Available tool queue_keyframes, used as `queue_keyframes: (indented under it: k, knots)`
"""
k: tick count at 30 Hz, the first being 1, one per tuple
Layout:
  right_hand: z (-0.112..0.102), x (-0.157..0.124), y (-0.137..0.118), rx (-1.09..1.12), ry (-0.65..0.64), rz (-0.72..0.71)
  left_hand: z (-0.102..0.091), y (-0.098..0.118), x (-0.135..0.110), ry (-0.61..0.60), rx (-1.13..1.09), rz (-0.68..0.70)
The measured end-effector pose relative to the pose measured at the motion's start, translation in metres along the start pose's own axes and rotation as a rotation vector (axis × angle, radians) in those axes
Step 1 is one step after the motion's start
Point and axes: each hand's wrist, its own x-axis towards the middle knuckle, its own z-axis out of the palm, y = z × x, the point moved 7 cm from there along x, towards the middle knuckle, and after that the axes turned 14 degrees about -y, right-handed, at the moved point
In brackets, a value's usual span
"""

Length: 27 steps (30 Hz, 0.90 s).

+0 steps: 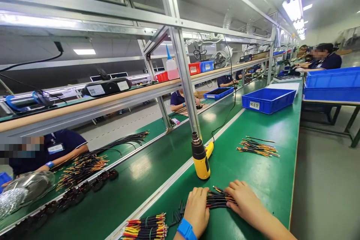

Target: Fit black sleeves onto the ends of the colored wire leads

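Right up front, bottom L of the tabletop: tied bundles, red/yellow ends showing, thin green bands round 'em. Those look done, for now anyway. Next to them, a scatter of short black pieces, loose, no order I can see.

Now the hands! L hand, blue strap on the wrist, fingers curled down on one end of the black wires; R hand has the other end, fingers closed on it. So the batch is held between both, low over the tabletop, no band visible on it. I'd call it approx. mid-job.

Just past the L hand, the yellow heat gun stands nozzle-up; on or off, can't tell. Further out, R side, another loose pile, orange tips, no hand on it: prob. work left. Beyond that, the blue bin w/ its white label; can't see its whole floor from here.
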Motion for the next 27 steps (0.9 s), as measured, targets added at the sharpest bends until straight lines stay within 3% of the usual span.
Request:
queue_keyframes:
  k: [9, 13, 17, 20, 27]
  knots:
    - [0.019, -0.008, 0.000, 0.048, 0.088, 0.014, 0.007, -0.007, 0.009, -0.067, -0.016, 0.026]
    - [0.014, -0.012, 0.004, 0.095, 0.017, 0.020, 0.008, -0.006, 0.008, -0.091, -0.037, 0.034]
    - [0.002, -0.011, 0.031, 0.037, -0.050, 0.171, 0.003, -0.006, 0.002, -0.057, -0.062, 0.002]
    - [0.002, -0.002, 0.041, 0.044, -0.100, 0.175, 0.001, -0.009, 0.001, -0.035, -0.086, -0.040]
    - [0.012, 0.018, 0.023, 0.104, -0.145, 0.067, 0.004, -0.012, 0.005, -0.003, -0.154, -0.017]
